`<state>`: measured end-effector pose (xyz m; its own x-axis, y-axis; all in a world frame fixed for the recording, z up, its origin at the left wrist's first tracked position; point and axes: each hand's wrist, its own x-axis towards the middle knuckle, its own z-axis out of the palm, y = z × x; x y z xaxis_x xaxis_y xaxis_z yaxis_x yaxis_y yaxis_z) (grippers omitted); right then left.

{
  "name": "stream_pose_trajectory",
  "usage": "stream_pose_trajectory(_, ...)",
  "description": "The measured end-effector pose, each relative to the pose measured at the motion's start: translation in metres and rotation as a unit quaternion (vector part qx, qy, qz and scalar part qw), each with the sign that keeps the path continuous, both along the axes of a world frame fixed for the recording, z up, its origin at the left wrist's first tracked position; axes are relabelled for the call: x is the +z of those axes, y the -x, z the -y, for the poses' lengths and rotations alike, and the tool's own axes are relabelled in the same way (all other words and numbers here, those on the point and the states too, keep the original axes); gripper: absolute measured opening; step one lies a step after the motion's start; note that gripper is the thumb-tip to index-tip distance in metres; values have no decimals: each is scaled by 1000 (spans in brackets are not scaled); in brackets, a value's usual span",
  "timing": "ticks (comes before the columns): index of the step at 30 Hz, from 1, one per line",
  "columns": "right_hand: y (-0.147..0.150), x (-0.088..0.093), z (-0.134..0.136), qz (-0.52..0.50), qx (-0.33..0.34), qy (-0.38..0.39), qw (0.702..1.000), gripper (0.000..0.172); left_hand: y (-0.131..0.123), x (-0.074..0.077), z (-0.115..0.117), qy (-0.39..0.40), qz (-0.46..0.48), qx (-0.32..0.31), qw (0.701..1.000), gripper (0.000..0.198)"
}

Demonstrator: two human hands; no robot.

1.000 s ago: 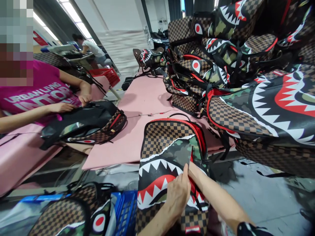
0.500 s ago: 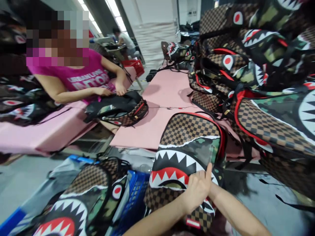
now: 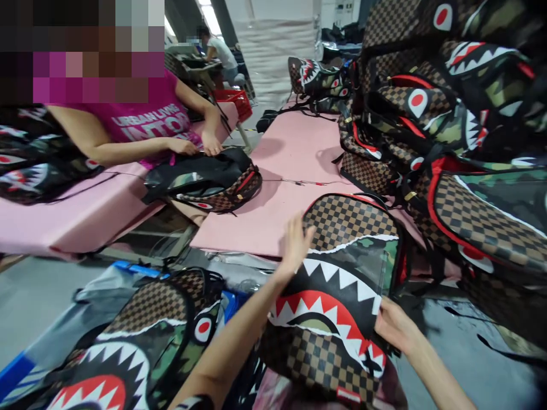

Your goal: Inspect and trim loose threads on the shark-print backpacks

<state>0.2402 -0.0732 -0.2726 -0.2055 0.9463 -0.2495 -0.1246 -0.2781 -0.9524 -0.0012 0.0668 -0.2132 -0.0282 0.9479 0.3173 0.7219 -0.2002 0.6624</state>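
Note:
A backpack (image 3: 342, 273) with brown checks, camouflage and a red-and-white shark mouth leans against the near edge of the pink table (image 3: 290, 142). My left hand (image 3: 297, 242) is at its upper left edge, fingers apart and raised, holding nothing. On the right side of the same backpack, my right hand (image 3: 395, 324) grips the edge, thumb on the front and the other fingers partly hidden behind it.
A person in a pink shirt (image 3: 145, 125) handles a dark backpack (image 3: 213, 176) across the table. Similar backpacks are piled at the right (image 3: 482, 210). Another backpack (image 3: 149, 307) lies in a blue crate (image 3: 21, 370) at lower left. Someone sits farther back.
My hands have moved apart from the middle of the backpack, the left up to its upper left edge, the right to its right side. The backpack appears farther right in view.

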Motion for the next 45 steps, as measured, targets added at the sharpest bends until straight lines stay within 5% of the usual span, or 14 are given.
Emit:
stream_pose_trajectory(3,-48,26,0,75,-160,35,984,32,15,-3,-35,148,136,-48,978,42)
stream_pose_trajectory(5,-70,44,-19,183,-308,-62,932,38,17,-1,-35,167,232,-62,956,37)
stream_pose_trajectory(6,-75,52,-34,217,-325,-98,915,40,19,3,-28,168,282,-69,942,34)
stream_pose_trajectory(11,-53,91,-85,160,-163,-162,960,44,54,26,25,182,407,-122,887,25)
stream_pose_trajectory(15,-27,117,-31,200,43,-290,935,24,111,34,70,148,341,-156,915,16)
stream_pose_trajectory(18,-19,101,28,220,184,-395,873,27,138,29,98,154,190,-223,944,20)
stream_pose_trajectory(22,-10,47,71,261,144,-437,848,28,140,6,114,135,99,-225,960,24)
stream_pose_trajectory(27,-7,22,75,270,118,-419,859,25,138,-11,110,127,81,-204,967,24)
stream_pose_trajectory(32,-9,17,71,258,112,-410,868,22,142,8,100,172,60,-221,958,28)
stream_pose_trajectory(35,0,13,71,248,111,-417,867,21,120,21,72,164,23,-185,969,32)
stream_pose_trajectory(38,2,21,73,230,107,-420,871,21,69,24,40,155,-55,-204,965,35)
stream_pose_trajectory(42,-39,34,60,224,158,-338,900,23,8,19,33,242,-258,-324,878,37)
stream_pose_trajectory(44,-73,29,38,263,67,-266,925,30,-1,16,42,255,-314,-344,847,41)
stream_pose_trajectory(45,-88,22,21,323,-41,-224,919,33,-1,15,47,255,-327,-341,844,44)
